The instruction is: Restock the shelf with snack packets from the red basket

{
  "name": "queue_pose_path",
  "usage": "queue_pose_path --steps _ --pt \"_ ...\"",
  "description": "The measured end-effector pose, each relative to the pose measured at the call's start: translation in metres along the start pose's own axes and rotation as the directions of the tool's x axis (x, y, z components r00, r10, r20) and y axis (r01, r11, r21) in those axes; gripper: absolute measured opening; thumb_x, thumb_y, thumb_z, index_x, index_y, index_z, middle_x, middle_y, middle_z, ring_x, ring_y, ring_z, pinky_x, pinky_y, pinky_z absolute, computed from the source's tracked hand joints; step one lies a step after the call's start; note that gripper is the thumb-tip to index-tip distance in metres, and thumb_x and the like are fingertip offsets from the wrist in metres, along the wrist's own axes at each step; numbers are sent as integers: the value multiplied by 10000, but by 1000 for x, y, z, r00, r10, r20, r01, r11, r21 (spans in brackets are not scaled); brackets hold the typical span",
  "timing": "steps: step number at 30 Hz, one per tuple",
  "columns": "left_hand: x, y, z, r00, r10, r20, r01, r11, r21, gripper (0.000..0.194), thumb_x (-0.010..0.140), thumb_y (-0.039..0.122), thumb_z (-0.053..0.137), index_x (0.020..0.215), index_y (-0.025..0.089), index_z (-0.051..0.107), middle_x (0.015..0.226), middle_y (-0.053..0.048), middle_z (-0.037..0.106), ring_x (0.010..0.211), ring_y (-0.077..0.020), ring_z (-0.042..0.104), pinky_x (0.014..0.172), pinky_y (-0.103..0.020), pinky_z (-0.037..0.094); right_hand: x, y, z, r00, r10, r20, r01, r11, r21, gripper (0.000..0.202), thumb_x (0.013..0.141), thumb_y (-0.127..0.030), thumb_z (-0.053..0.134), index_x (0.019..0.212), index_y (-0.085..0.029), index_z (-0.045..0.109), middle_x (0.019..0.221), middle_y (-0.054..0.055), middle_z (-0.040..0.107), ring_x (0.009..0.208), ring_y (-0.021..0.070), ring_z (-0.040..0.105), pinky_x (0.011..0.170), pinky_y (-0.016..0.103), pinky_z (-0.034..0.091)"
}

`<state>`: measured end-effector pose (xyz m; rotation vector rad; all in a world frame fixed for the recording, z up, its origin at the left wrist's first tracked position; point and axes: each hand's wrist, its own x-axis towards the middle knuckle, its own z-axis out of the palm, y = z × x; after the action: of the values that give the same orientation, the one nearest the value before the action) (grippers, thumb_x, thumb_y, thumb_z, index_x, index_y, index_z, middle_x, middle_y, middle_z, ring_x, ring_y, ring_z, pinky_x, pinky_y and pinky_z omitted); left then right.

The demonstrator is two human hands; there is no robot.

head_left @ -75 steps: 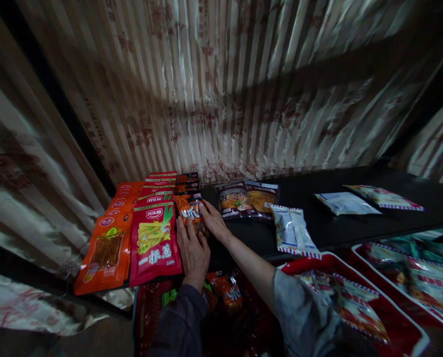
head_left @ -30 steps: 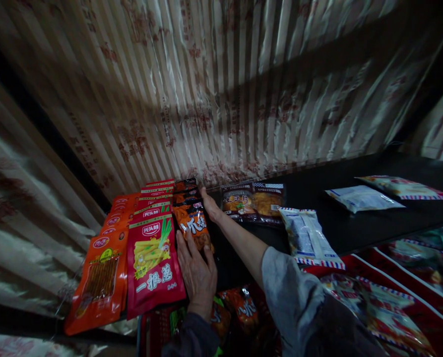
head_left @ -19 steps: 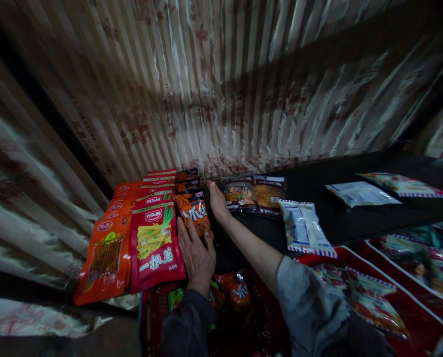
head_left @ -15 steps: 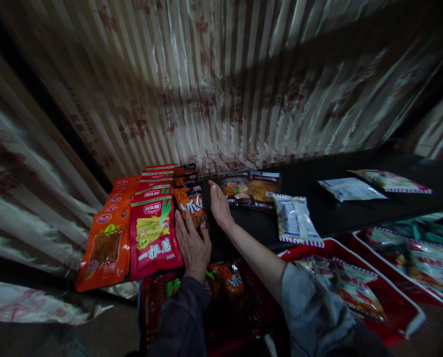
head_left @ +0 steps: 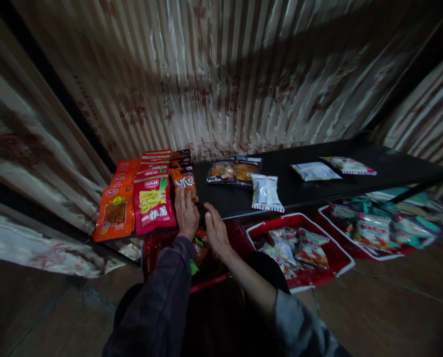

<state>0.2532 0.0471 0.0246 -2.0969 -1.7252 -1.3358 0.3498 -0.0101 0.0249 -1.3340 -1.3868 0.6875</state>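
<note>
My left hand (head_left: 187,214) lies with stretched fingers against the front of an orange-and-black snack bag (head_left: 183,179), the foremost in its row. My right hand (head_left: 216,229) is held edge-on at the shelf's front edge, fingers straight and nothing in it. To the left of the bag stands a row of pink snack bags (head_left: 155,206). Beyond them is a row of orange snack bags (head_left: 114,210). Under my hands, a red basket (head_left: 158,248) holds several bags, partly hidden by my arms.
On the black shelf (head_left: 236,201) lie two dark brown packs (head_left: 223,170), a white bag (head_left: 266,192) and two flat bags (head_left: 315,171) farther right. Red baskets (head_left: 336,270) with several bags stand below on the floor. A striped curtain (head_left: 221,89) hangs behind.
My right hand has drawn back from beside the orange-and-black bag to the shelf's front edge. My left hand stays at that bag. The view has pulled back, showing more floor.
</note>
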Motion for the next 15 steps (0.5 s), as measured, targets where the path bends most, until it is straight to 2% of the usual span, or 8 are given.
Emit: queue_pose_path --steps 4,7,8,9,10,11,13,15 --pt "-60 14 -21 992 106 70 -99 991 -90 421 857 116 321 1248 114 478 1425 -154 394 1396 -194 197 1096 -439 275 -54 17 -5 998 -25 54 27 999 -44 513 922 -463 271 1238 -159 537 1278 125 551 1218 200 471 1066 384 329" --pt "-121 14 -32 960 -60 274 66 998 -13 405 857 120 329 1221 106 506 1391 -163 433 1373 -204 261 1079 -419 300 -96 42 2 984 102 147 -82 988 -134 467 928 -409 257 1180 -188 582 1204 106 602 1148 204 527 1029 387 364" --pt "-141 11 -35 898 -158 411 144 987 65 390 861 122 330 1197 100 527 1335 -168 491 1333 -199 339 1061 -392 326 -108 51 5 966 153 208 -116 977 -181 435 926 -376 275 1140 -195 608 1176 102 620 1119 206 545 1013 383 376" --pt "-158 6 -38 778 -254 574 195 967 164 377 858 111 329 1159 102 557 1257 -159 558 1268 -189 431 1025 -357 364 -120 60 7 937 189 295 -121 964 -236 396 917 -338 308 1076 -194 641 1128 103 643 1085 210 565 995 374 386" --pt "-173 1 -40 616 -345 708 219 939 266 359 852 100 339 1108 115 589 1182 -140 609 1184 -178 513 977 -322 401 -130 67 8 896 213 389 -105 954 -282 355 903 -296 346 1010 -187 667 1078 106 662 1051 213 581 977 365 396" --pt "-185 -6 -43 530 -386 755 228 923 311 313 833 102 379 1016 115 633 1067 -132 660 1071 -187 588 911 -304 440 -139 74 9 853 229 468 -81 946 -315 315 884 -253 383 954 -179 682 1038 110 673 1027 217 591 962 356 401" --pt "-200 -19 -47 420 -432 798 231 901 366 236 822 151 441 869 130 672 906 -109 697 932 -198 643 835 -286 465 -151 84 8 795 239 557 -44 939 -341 258 839 -172 438 899 -165 689 1006 112 677 1018 222 589 948 342 398" --pt "-206 -29 -49 360 -462 811 232 886 402 232 833 217 460 829 150 682 880 -98 705 895 -195 652 809 -273 466 -158 90 7 798 237 554 -38 937 -346 249 804 -117 461 891 -168 687 1012 101 673 1029 222 574 953 330 386"
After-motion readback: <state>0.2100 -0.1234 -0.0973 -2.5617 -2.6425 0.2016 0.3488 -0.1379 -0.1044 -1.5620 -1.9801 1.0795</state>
